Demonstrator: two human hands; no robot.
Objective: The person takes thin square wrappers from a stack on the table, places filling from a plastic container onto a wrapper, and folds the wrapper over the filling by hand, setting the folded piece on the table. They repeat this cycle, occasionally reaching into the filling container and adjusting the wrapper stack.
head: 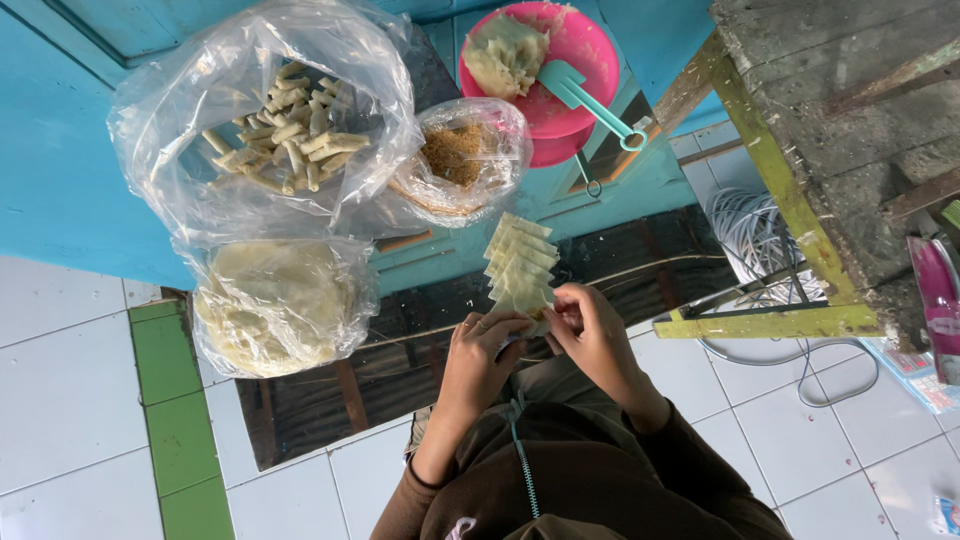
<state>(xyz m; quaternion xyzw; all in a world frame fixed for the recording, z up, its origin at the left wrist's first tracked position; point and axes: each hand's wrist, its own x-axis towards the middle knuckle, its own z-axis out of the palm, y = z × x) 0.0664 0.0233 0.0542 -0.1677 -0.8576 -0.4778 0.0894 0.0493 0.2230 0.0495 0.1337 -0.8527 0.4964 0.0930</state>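
My left hand [482, 345] and my right hand [590, 330] meet over my lap, fingertips pinching one pale pastry wrapper [535, 318] between them. That wrapper is the nearest piece of a short row of overlapped, folded pale wrappers [520, 258] lying on the dark surface just beyond my hands. Brown sleeves cover both forearms. What lies inside the pinched wrapper is hidden by my fingers.
A clear bag of rolled pastry sticks [290, 130] lies at the far left, with a bag of flat round wrappers [275, 305] below it. A small bag of brown crumbly filling [455, 155] sits by a pink bowl [590, 60] holding pale paste and a teal spatula [585, 95]. A worn wooden bench [800, 200] stands at the right.
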